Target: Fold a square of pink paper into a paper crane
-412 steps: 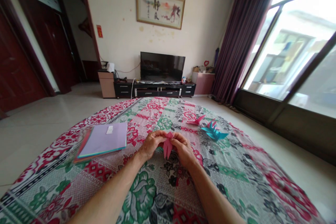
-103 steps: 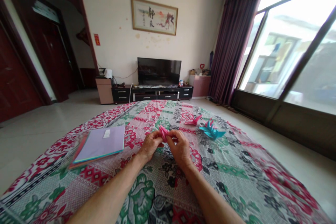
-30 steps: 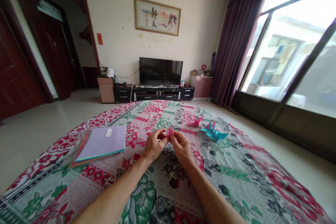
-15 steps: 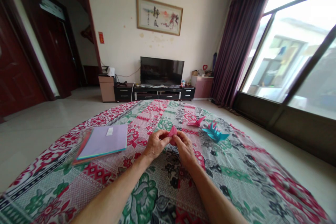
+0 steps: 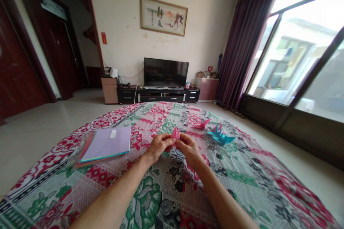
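Observation:
A small folded pink paper (image 5: pixel 175 133) points upward between my two hands, above the middle of the patterned tablecloth (image 5: pixel 147 200). My left hand (image 5: pixel 160 145) pinches its lower left side between thumb and fingers. From the right, my right hand (image 5: pixel 189 147) pinches the lower right side, its thumb close to the left one. Beyond my right hand lie a pink folded paper bird (image 5: pixel 201 124) and teal folded paper birds (image 5: pixel 220 136), with some pink paper behind the teal. A stack of coloured paper sheets (image 5: pixel 107 144), lilac on top, lies to the left.
A small white label (image 5: pixel 113 134) rests on the lilac sheet. Past the table's far edge stand a low black cabinet (image 5: pixel 150 97) and a television (image 5: pixel 166 73). A purple curtain (image 5: pixel 236 43) and a large window are on the right, with a dark red door at far left.
The pink paper has turned more upright and shifted slightly left. My thumbs and fingers have changed position at its lower end, and my right hand's fingers are drawn in differently.

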### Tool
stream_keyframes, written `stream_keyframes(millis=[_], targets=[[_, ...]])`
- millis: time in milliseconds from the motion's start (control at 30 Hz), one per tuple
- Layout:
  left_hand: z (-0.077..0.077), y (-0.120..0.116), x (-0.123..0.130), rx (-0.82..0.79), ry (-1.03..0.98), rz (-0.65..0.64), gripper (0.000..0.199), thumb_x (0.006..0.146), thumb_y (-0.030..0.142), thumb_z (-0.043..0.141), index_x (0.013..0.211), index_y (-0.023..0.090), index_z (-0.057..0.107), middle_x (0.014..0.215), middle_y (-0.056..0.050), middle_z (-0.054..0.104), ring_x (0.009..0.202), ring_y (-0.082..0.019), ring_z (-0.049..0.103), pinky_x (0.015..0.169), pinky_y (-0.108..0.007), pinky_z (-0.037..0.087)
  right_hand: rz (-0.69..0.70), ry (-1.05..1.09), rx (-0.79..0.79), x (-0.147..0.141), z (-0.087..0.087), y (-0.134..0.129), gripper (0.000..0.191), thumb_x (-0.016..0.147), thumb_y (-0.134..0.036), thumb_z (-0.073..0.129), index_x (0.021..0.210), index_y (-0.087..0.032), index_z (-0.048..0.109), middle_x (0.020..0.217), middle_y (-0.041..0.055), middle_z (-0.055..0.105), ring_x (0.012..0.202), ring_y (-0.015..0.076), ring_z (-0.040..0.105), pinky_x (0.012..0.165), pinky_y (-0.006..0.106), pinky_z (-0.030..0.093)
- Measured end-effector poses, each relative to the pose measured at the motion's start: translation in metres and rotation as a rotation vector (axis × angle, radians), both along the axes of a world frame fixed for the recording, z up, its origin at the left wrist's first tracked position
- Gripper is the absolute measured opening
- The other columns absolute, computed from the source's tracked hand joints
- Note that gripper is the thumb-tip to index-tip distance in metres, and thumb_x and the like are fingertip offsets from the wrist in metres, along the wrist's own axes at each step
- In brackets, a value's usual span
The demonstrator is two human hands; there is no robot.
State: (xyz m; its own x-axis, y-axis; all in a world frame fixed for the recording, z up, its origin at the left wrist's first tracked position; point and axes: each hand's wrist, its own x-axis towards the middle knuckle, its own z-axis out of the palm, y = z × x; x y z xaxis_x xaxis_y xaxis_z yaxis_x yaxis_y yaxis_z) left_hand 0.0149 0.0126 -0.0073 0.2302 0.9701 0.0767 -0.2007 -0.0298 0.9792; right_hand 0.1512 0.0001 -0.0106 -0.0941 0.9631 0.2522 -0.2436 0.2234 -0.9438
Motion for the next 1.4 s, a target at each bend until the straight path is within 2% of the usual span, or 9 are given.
stream_keyframes(millis=[233,400,567,700,933,1100,1267,1400], targets=[[0.0015,-0.0009,0.0009,0.089,0.053,0.078,0.024,0.063,0.035,0.066,0.070,0.012,0.066,0.049,0.002,0.054,0.045,-0.008,0.045,0.047,-0.020,0.034,-0.007,-0.028,-0.024,0.0013,-0.0012,-0.0021,0.028,0.066,-0.033,0.068,0.091,-0.020,0.066,0.075,-0.0001,0.063,0.061,0.0107,0.051,0.059,0.024,0.040],[0.0034,-0.0013,0.0036,0.131,0.047,0.133,0.021,0.064,0.034,0.064,0.062,0.013,0.062,0.047,0.003,0.051,0.043,-0.007,0.042,0.046,-0.020,0.033,0.089,-0.017,-0.048,0.0017,-0.0009,-0.0053,0.035,0.067,-0.036,0.067,0.099,-0.021,0.063,0.088,0.0026,0.065,0.072,0.0136,0.057,0.064,0.025,0.043],[0.0061,-0.0035,0.0018,0.055,0.012,0.059,0.027,0.061,0.032,0.068,0.080,0.012,0.067,0.057,0.001,0.058,0.050,-0.008,0.048,0.051,-0.020,0.036,0.068,0.079,-0.092,0.0000,-0.0006,-0.0034,0.035,0.063,-0.032,0.072,0.094,-0.020,0.063,0.080,0.0008,0.065,0.063,0.0105,0.055,0.060,0.023,0.042],[0.0084,-0.0059,0.0014,0.080,-0.045,-0.035,0.034,0.060,0.026,0.070,0.091,0.013,0.068,0.069,-0.001,0.064,0.057,-0.008,0.050,0.056,-0.020,0.038,0.085,0.179,-0.140,0.0006,0.0004,-0.0040,0.030,0.063,-0.028,0.073,0.090,-0.020,0.064,0.080,0.0000,0.064,0.063,0.0096,0.056,0.062,0.023,0.043],[0.0080,-0.0056,0.0021,0.074,-0.022,-0.028,0.030,0.062,0.025,0.068,0.089,0.012,0.069,0.067,-0.002,0.064,0.056,-0.008,0.050,0.055,-0.020,0.037,0.142,0.215,-0.185,0.0021,-0.0013,-0.0061,0.027,0.063,-0.027,0.073,0.088,-0.021,0.065,0.083,-0.0009,0.064,0.068,0.0095,0.056,0.066,0.023,0.043],[0.0077,-0.0051,0.0039,0.069,-0.023,0.005,0.027,0.061,0.022,0.067,0.085,0.012,0.069,0.064,-0.001,0.063,0.053,-0.008,0.049,0.054,-0.020,0.038,0.124,0.178,-0.152,0.0014,0.0008,-0.0051,0.027,0.061,-0.028,0.074,0.084,-0.018,0.065,0.074,-0.0008,0.064,0.060,0.0087,0.053,0.062,0.023,0.042],[0.0064,-0.0029,0.0030,-0.041,-0.129,-0.046,0.036,0.059,0.023,0.069,0.094,0.013,0.065,0.070,-0.002,0.065,0.057,-0.009,0.056,0.055,-0.020,0.042,0.121,0.234,-0.181,0.0024,0.0007,-0.0055,0.029,0.064,-0.030,0.072,0.091,-0.020,0.064,0.080,0.0002,0.064,0.065,0.0099,0.056,0.064,0.023,0.046],[0.0068,-0.0001,-0.0016,-0.188,-0.139,-0.083,0.045,0.057,0.019,0.069,0.101,0.015,0.061,0.058,0.001,0.060,0.047,-0.007,0.052,0.046,-0.018,0.040,0.119,0.254,-0.254,0.0029,-0.0015,-0.0038,0.025,0.067,-0.031,0.070,0.088,-0.019,0.063,0.068,-0.0006,0.061,0.056,0.0090,0.054,0.056,0.022,0.047]])
